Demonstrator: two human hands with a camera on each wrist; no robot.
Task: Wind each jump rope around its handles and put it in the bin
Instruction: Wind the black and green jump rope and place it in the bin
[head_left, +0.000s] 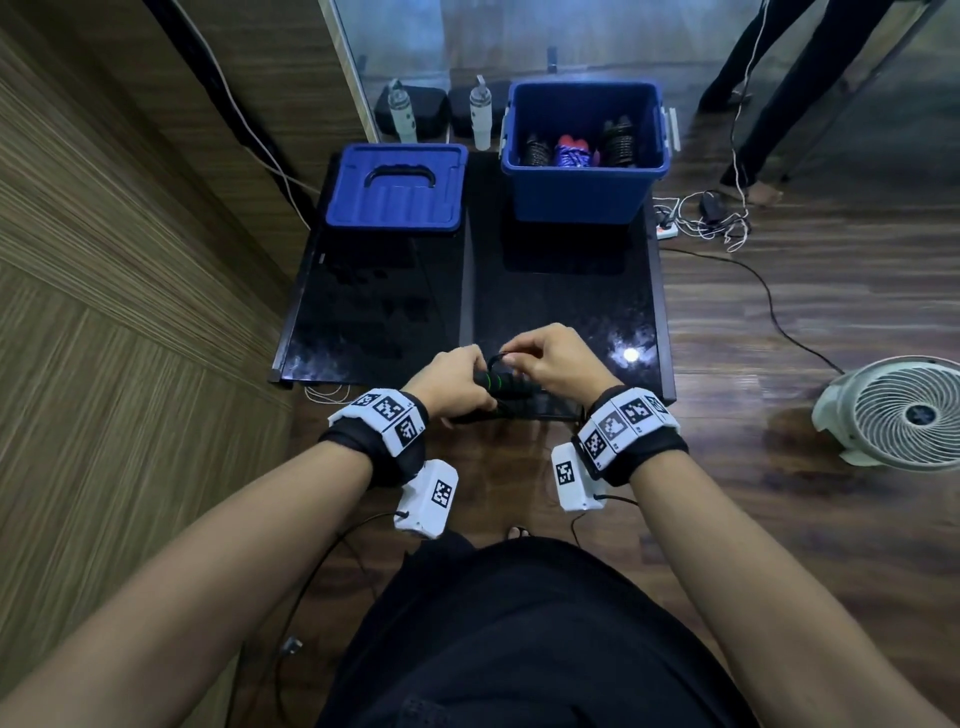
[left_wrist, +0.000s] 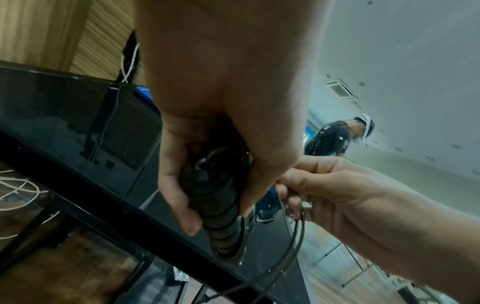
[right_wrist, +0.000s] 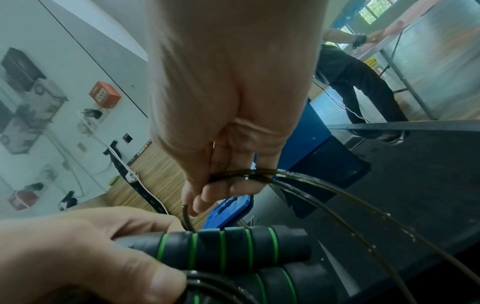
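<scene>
two black foam handles with green rings (right_wrist: 233, 246), lying side by side, gripped together in the left hand (head_left: 457, 387), fingers curled round them. thin black cord (right_wrist: 324, 197) of the same jump rope pinched between thumb and fingers of the right hand (head_left: 550, 361), just above and to the right of the handles, both hands almost touching. some loops of cord running under the left thumb (right_wrist: 161, 281), more cord curving away below the right hand. in the left wrist view, handle ends (left_wrist: 221, 185) seen end-on inside the closed left fist, cord hanging down in a wide loop past the right hand (left_wrist: 337, 189).

under both hands, near edge of a glossy black table (head_left: 571, 291). far ahead of the right hand, at the far end of the table, an open blue bin (head_left: 582, 192) holding already wound ropes, two black bundles and a purple and red one between them. far ahead of the left hand, blue lid (head_left: 397, 187) lying flat beside the bin. behind the lid, two white bottles (head_left: 480, 119) standing on the floor. to the right of the right hand, well apart, a white fan (head_left: 904, 410) on the wooden floor, and white cables (head_left: 696, 221) near the bin's right side.
</scene>
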